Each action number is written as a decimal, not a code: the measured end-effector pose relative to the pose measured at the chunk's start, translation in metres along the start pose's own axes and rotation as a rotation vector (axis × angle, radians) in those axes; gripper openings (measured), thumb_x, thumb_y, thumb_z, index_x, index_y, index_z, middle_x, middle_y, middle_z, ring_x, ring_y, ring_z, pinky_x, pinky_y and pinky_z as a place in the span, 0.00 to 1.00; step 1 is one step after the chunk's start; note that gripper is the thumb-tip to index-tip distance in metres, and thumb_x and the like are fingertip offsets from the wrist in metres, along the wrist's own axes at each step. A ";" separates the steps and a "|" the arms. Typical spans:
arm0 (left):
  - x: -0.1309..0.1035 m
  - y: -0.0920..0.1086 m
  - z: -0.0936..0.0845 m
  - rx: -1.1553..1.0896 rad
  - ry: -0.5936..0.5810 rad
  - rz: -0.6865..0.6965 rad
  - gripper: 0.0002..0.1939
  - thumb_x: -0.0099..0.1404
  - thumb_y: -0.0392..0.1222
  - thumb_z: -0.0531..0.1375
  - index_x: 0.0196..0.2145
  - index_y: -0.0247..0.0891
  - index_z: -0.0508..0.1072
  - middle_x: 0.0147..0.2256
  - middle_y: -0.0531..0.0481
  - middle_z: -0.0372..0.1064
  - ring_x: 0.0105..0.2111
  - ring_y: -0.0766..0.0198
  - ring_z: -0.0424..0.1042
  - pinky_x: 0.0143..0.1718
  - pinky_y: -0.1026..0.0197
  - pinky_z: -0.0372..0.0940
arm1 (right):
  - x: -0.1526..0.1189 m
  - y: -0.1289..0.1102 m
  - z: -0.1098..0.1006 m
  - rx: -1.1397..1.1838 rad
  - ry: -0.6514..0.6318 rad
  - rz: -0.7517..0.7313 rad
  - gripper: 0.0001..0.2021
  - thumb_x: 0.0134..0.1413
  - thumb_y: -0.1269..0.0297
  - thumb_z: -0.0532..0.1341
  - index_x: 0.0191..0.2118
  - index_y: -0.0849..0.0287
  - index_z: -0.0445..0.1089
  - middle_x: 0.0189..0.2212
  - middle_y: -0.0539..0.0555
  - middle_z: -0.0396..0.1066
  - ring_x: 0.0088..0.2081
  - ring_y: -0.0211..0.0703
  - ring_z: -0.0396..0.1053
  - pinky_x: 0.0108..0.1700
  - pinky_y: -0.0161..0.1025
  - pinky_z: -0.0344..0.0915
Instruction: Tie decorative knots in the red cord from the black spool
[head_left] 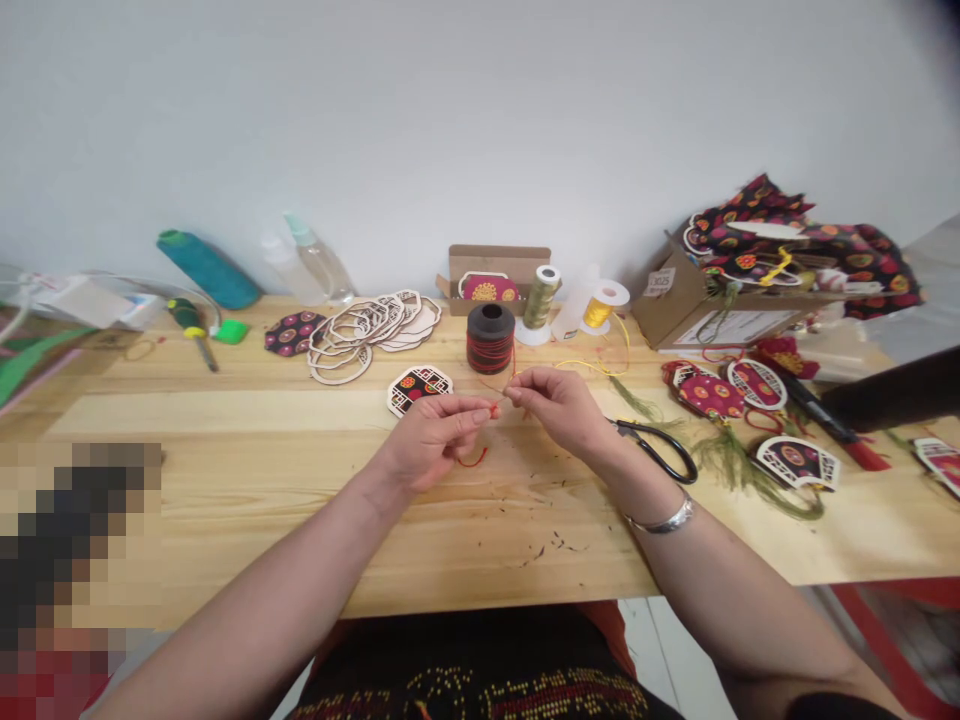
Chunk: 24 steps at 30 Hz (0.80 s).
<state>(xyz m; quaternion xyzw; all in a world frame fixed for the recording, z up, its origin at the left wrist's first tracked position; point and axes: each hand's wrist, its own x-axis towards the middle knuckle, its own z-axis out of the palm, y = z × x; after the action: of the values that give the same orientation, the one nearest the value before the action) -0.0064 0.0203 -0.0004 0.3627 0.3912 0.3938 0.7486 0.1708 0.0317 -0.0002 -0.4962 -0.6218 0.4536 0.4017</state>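
Observation:
Over the middle of the wooden table, my left hand (442, 435) pinches a red cord (474, 461), whose loose end curls below the fingers. Close beside it, my right hand (553, 402) has thumb and forefinger closed on the same thin cord. A strand seems to run up from there to the dark spool of red cord (490, 340) just behind. Partly behind my left hand lies a patterned pendant with a white lattice frame (417, 388). Black-handled scissors (660, 448) rest by my right wrist, their blades hidden.
Behind the hands stand a green thread spool (541, 300), a yellow thread spool (604, 305) and a small cardboard box (499, 255). Several wooden frames (341, 365) lie left of centre. A screwdriver (191, 330) is further left. Finished tasselled pendants (796, 462) and a full carton (701, 300) occupy the right.

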 end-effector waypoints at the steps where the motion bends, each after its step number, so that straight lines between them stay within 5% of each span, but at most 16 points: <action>1: 0.000 0.001 0.000 -0.017 -0.004 -0.019 0.11 0.44 0.41 0.70 0.27 0.32 0.79 0.16 0.54 0.63 0.14 0.79 0.47 0.16 0.69 0.40 | 0.000 -0.001 0.000 0.005 -0.001 -0.003 0.06 0.49 0.64 0.60 0.27 0.62 0.70 0.21 0.48 0.66 0.24 0.33 0.58 0.29 0.34 0.57; 3: 0.001 0.001 0.001 -0.020 0.000 -0.036 0.12 0.44 0.41 0.70 0.27 0.32 0.79 0.15 0.56 0.60 0.14 0.79 0.46 0.16 0.70 0.39 | -0.002 -0.002 0.002 0.023 0.002 -0.014 0.06 0.49 0.64 0.61 0.27 0.62 0.71 0.21 0.48 0.67 0.24 0.33 0.58 0.28 0.33 0.57; 6: 0.000 -0.002 0.002 0.085 0.063 0.032 0.10 0.46 0.42 0.69 0.28 0.34 0.79 0.23 0.49 0.69 0.15 0.79 0.49 0.15 0.68 0.44 | -0.003 -0.004 0.004 0.092 0.043 -0.048 0.06 0.49 0.65 0.62 0.26 0.61 0.70 0.21 0.48 0.67 0.24 0.32 0.58 0.28 0.33 0.57; 10: -0.001 -0.005 0.003 0.429 0.168 0.335 0.06 0.51 0.41 0.66 0.28 0.39 0.80 0.35 0.46 0.74 0.24 0.69 0.66 0.23 0.64 0.61 | -0.006 -0.006 0.003 0.157 0.080 -0.135 0.06 0.49 0.64 0.63 0.28 0.61 0.71 0.24 0.49 0.69 0.26 0.33 0.61 0.29 0.33 0.59; 13: -0.001 -0.006 0.002 0.609 0.256 0.518 0.05 0.53 0.39 0.65 0.28 0.39 0.80 0.33 0.47 0.74 0.34 0.63 0.71 0.35 0.62 0.66 | -0.010 -0.008 0.000 0.123 -0.032 -0.179 0.07 0.50 0.62 0.63 0.29 0.61 0.72 0.24 0.50 0.69 0.26 0.34 0.61 0.30 0.34 0.59; 20: -0.001 -0.010 -0.003 0.899 0.330 0.799 0.06 0.59 0.36 0.61 0.33 0.39 0.79 0.34 0.48 0.73 0.34 0.65 0.71 0.34 0.63 0.67 | -0.016 -0.021 -0.009 -0.014 -0.416 -0.161 0.13 0.54 0.58 0.60 0.24 0.61 0.70 0.20 0.47 0.63 0.24 0.32 0.57 0.26 0.32 0.56; 24: -0.004 -0.013 -0.002 1.090 0.321 0.986 0.08 0.60 0.34 0.59 0.34 0.39 0.78 0.36 0.47 0.72 0.35 0.65 0.71 0.36 0.62 0.67 | -0.017 -0.019 -0.009 -0.056 -0.342 -0.171 0.19 0.55 0.55 0.58 0.19 0.61 0.69 0.16 0.48 0.62 0.21 0.31 0.56 0.23 0.32 0.54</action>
<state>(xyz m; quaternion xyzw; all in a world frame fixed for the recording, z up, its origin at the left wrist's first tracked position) -0.0061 0.0118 -0.0110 0.7533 0.4273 0.4818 0.1337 0.1779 0.0144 0.0198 -0.3681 -0.7335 0.4778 0.3133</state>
